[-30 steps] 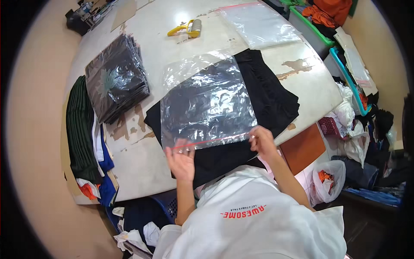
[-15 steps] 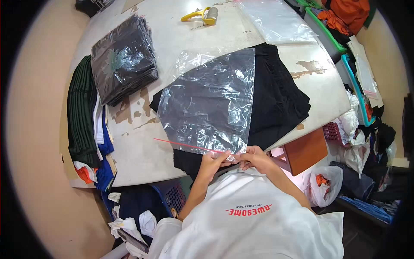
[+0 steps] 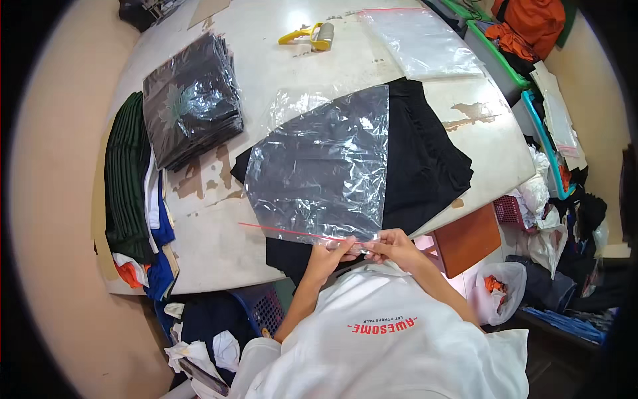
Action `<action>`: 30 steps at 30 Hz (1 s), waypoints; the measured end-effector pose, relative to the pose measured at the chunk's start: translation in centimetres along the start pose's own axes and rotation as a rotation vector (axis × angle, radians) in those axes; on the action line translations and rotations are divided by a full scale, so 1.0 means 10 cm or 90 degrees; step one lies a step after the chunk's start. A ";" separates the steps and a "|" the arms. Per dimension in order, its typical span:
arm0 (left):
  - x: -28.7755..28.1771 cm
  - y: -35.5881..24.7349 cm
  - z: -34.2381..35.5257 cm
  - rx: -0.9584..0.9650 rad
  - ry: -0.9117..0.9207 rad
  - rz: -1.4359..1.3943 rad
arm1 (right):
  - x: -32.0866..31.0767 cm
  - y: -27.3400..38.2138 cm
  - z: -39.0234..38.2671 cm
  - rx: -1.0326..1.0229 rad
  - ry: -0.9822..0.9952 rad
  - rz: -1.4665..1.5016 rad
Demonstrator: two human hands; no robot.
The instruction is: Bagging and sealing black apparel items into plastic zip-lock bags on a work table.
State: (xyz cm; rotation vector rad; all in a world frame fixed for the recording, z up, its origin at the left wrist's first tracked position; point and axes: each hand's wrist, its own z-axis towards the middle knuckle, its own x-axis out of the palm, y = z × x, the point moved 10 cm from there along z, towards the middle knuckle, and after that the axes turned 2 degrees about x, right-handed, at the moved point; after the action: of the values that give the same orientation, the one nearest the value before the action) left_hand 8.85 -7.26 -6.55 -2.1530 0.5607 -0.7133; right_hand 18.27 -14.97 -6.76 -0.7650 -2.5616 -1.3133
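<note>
A clear zip bag (image 3: 312, 166) with a red zip line lies flat over a pair of black trousers (image 3: 425, 153), whose gathered waistband shows at the right. My left hand (image 3: 330, 255) pinches the bag's near edge at the red line. Close beside it, my right hand (image 3: 393, 249) grips the same edge near the bag's right corner, thumb and fingers pressed together. Below the bag, some black cloth of the trousers hangs at the table's near edge, partly hidden by my hands.
A stack of bagged dark garments (image 3: 193, 103) stands at the left, beside folded green clothes (image 3: 126, 179). A yellow-handled roller (image 3: 312, 36) and a pile of clear bags (image 3: 425, 43) lie at the back. Bins of clothes (image 3: 502, 63) line the right, above a brown stool (image 3: 465, 239).
The view has shifted slightly, so the table sits a little lower. My hands stay on the bag's near edge, with the fingers slightly re-placed along the red line.
</note>
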 end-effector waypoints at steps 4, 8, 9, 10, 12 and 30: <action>-0.10 -0.08 0.04 -0.037 0.027 -0.033 | -0.06 0.26 -0.12 -0.013 0.024 0.003; -0.08 -0.26 0.07 -0.002 0.040 0.065 | -0.14 0.32 -0.14 -0.029 0.042 -0.042; -0.05 -0.30 0.09 0.021 0.041 0.089 | -0.17 0.33 -0.15 -0.030 0.038 -0.039; -0.03 -0.32 0.12 0.043 0.043 0.091 | -0.19 0.36 -0.15 -0.024 0.032 -0.053; 0.04 -0.42 0.14 0.085 0.038 0.106 | -0.22 0.53 -0.20 -0.043 0.033 -0.063; 0.84 -1.62 0.23 0.414 0.002 -0.079 | -1.16 2.33 -1.07 -0.342 0.015 -0.156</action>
State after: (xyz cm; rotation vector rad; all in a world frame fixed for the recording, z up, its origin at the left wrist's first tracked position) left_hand 19.08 -1.33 7.52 -1.5836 0.1556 -0.8292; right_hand 39.20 -16.50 12.02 -0.5062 -2.3540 -2.1196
